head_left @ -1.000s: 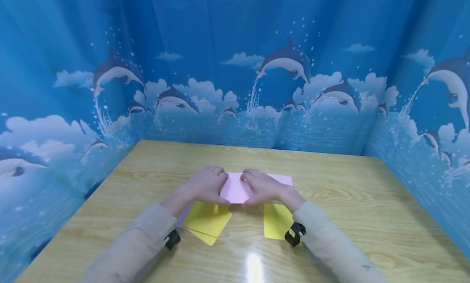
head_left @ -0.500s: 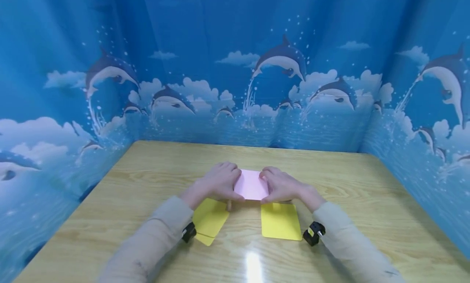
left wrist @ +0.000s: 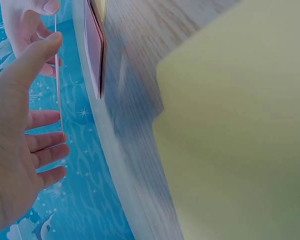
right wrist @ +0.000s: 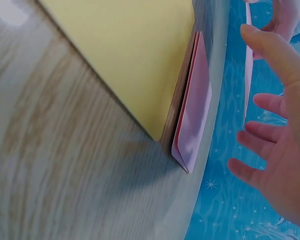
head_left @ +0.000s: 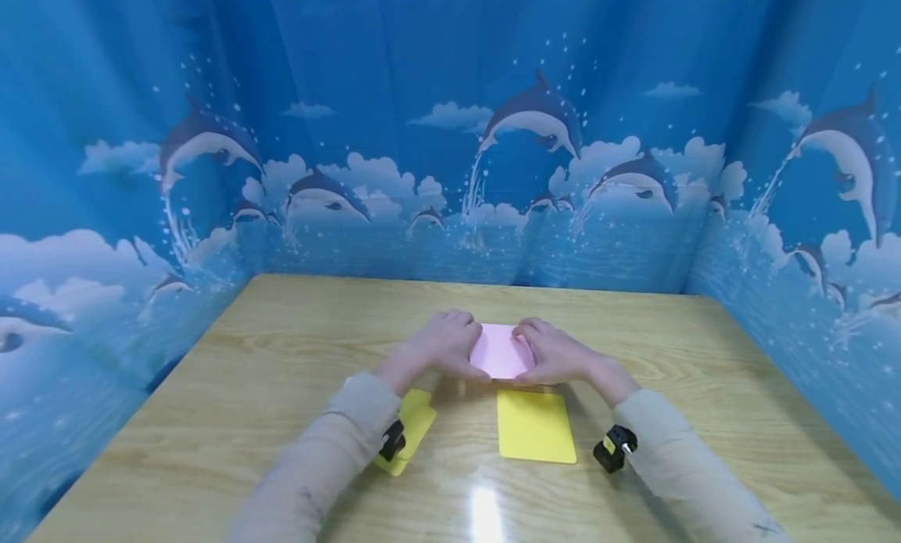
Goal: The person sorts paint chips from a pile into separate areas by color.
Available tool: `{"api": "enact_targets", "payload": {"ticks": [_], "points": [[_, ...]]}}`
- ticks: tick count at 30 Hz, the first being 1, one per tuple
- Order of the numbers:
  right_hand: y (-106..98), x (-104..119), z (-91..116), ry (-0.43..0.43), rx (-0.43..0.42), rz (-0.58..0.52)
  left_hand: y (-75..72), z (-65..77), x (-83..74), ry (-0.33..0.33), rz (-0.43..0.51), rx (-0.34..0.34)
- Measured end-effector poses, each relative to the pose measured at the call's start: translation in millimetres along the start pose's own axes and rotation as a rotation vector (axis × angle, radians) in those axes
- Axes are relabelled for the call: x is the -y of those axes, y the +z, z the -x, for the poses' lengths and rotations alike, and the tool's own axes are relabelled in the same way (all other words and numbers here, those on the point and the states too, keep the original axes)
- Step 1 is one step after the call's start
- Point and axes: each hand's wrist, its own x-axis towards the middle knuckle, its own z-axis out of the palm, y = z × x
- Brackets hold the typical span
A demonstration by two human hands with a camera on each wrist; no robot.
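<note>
Drifting toward the table's (head_left: 676, 402) right edge: pink card (head_left: 498, 354), left hand (head_left: 449, 346) and right hand (head_left: 561, 355) both pinching it, probably over the pink stack (right wrist: 194, 115) now.

- Long, pale beige cloth left sleeve (head_left: 324, 453), softly wrinkled, its cuff ending at the wrist, with a faint greyish streak along the forearm
- Long, pale beige cloth right sleeve (head_left: 686, 469), matching in cut, marked by a thin dark line low on the forearm
- Small, black, blocky left wrist device (head_left: 393, 440), with a pale glint on its side
- Small, black, blocky right wrist device (head_left: 615, 452), showing a yellow patch and a shiny silvery bit
</note>
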Motion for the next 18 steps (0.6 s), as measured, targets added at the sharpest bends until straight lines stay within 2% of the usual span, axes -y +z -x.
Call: {"api": "enact_targets", "payload": {"ticks": [7, 18], "points": [[0, -9, 4, 0.043, 0.009, 0.023, -2.1, -12.6, -10.1, -0.009, 0.006, 0.011], [0, -22, 10, 0.057, 0.007, 0.022, 6.1, -29.4, -20.9, -0.026, 0.048, 0.030]]}}
